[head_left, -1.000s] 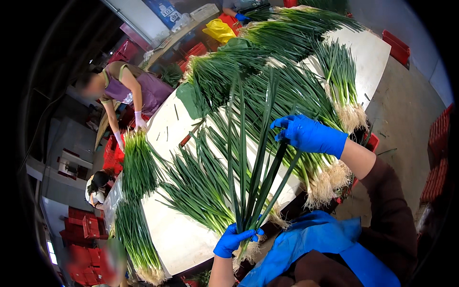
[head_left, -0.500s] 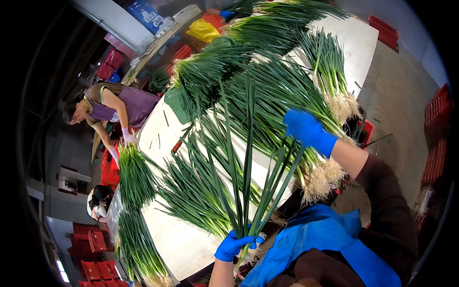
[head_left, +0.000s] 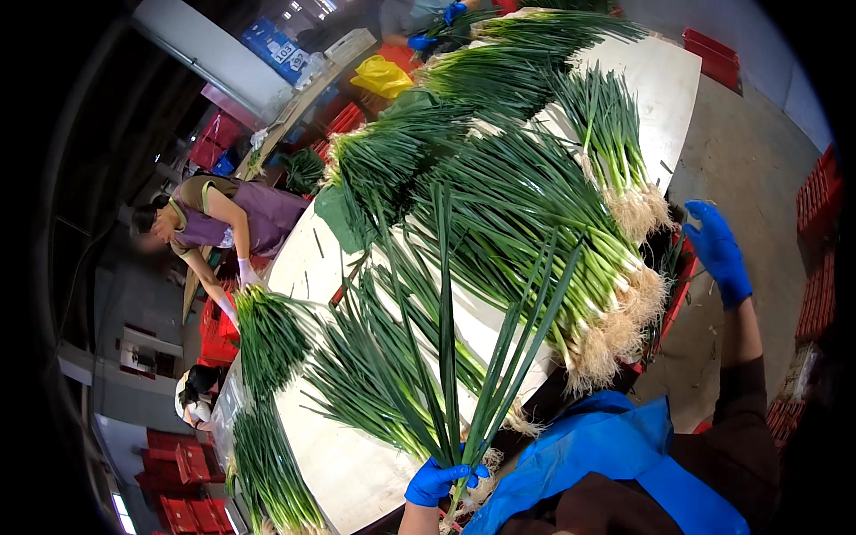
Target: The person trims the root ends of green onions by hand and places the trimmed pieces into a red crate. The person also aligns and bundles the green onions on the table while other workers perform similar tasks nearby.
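Observation:
My left hand (head_left: 443, 481), in a blue glove, is closed around the pale lower part of a green onion (head_left: 499, 392) at the bottom centre; its long dark leaves fan upward across the board. My right hand (head_left: 718, 250), also gloved in blue, is out beyond the board's right edge, above and beside a red crate (head_left: 682, 276), fingers loosely bent and apart, with nothing visible in them. A large pile of green onions (head_left: 553, 232), pale roots toward me, lies between my hands. A looser bunch (head_left: 374, 383) lies behind my left hand.
The white board (head_left: 303, 455) carries further onion piles (head_left: 490, 67). At left a co-worker in a purple apron (head_left: 259, 223) handles a bunch (head_left: 267, 339); another person (head_left: 201, 397) is behind, another at the far end (head_left: 419, 22). Red crate stacks (head_left: 816, 250) stand at right and lower left.
My right hand has left the tops of the held leaves and moved right, past the board's edge. My left hand keeps its hold, slightly lower. The co-worker at left has shifted a little.

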Demonstrator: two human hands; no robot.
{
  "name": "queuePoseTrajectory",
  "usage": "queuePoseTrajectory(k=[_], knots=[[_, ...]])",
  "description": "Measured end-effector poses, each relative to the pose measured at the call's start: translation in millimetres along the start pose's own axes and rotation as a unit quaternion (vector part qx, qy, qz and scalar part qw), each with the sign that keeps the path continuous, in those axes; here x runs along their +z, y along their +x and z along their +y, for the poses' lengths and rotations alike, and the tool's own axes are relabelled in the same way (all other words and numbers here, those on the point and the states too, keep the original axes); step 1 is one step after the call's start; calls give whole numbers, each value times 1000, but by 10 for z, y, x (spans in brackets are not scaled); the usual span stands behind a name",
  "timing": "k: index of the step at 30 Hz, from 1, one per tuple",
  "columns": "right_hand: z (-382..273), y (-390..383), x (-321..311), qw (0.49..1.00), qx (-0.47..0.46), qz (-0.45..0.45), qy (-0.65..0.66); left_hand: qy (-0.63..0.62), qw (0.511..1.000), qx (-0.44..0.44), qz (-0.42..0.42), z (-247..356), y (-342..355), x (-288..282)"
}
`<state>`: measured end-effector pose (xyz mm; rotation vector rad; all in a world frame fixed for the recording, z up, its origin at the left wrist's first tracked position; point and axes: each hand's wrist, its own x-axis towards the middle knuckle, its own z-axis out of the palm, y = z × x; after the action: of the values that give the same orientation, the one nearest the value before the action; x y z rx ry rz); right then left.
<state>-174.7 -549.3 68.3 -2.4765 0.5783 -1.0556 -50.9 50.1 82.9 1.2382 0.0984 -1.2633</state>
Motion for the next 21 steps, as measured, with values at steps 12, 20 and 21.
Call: queuePoseTrajectory(k=[12, 20, 21], knots=[[-1713, 374, 474, 880, -301, -334, 155, 22, 997, -56, -48, 116, 39, 24], [-1737, 164, 1056, 886, -310, -330, 98, -2, 998, -59, -34, -60, -14, 4], [-1737, 198, 1045, 896, -324, -303, 15, 6, 998, -58, -20, -57, -42, 44]])
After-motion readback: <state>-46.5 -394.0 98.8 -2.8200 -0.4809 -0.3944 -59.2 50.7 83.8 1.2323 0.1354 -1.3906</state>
